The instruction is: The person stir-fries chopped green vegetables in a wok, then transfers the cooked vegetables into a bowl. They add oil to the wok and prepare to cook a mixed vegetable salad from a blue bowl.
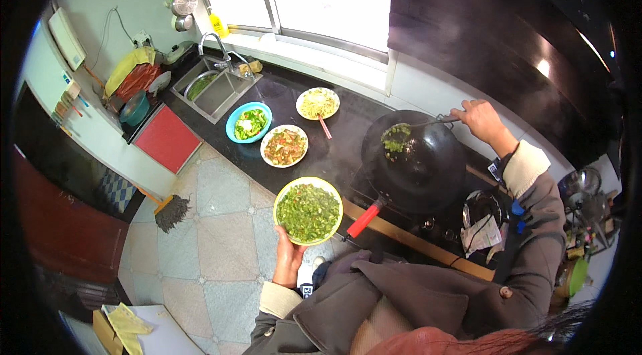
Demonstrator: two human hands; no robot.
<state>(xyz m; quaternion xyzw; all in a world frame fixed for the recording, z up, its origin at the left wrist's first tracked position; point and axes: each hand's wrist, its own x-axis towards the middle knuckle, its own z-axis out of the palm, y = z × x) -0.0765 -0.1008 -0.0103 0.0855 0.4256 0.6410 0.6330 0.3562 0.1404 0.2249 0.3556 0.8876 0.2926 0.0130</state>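
My left hand [288, 257] holds a yellow-rimmed bowl [276, 214] from below and at its near edge; chopped green food [308, 212] fills it. My right hand [479, 122] is closed on the metal handle of a ladle [429, 123]. The ladle's head lies in a black wok [431, 169], with green food [396, 138] in and around it. A red grip [363, 221] covers the wok's handle, pointing towards me. The wok stands on the stove [361, 187], left of the hand's sleeve and partly under the ladle. Steam hangs over the counter.
On the black counter [235, 159] stand a blue bowl [228, 127] of greens, a plate [264, 157] of mixed food and a plate [300, 104] of pale shreds with red chopsticks [325, 128]. Beyond is a steel sink [215, 104]. A plastic packet [481, 237] lies right of the wok.
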